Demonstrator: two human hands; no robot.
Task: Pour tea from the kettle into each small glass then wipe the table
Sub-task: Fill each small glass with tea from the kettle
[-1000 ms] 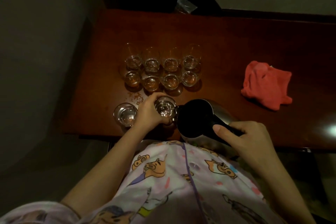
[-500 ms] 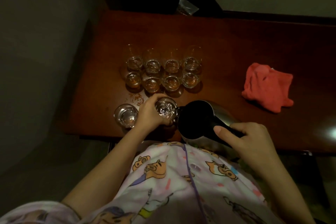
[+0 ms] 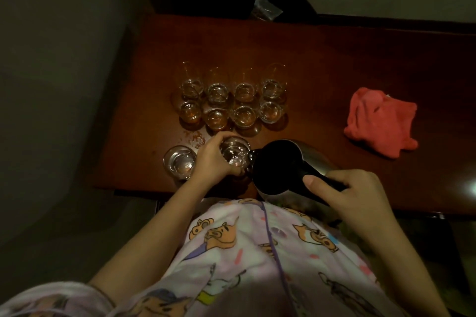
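Observation:
My right hand (image 3: 345,193) grips the black handle of a steel kettle (image 3: 280,165), which is tilted left with its spout at the rim of a small glass (image 3: 235,153). My left hand (image 3: 212,159) is wrapped around that glass near the table's front edge. Another small glass (image 3: 180,162) stands just left of it. Behind them, several small glasses (image 3: 233,100) with amber tea stand in two rows. A red cloth (image 3: 381,121) lies crumpled on the right of the dark wooden table (image 3: 322,64).
Small spilled specks (image 3: 193,136) lie on the table between the rows and the left glass. A clear bag (image 3: 268,9) sits beyond the table's far edge. A grey wall runs along the left. My patterned pyjama top fills the bottom of the view.
Hardly anything differs: both hands hold the same pose, the kettle spout stays at the held glass, and the view has shifted slightly.

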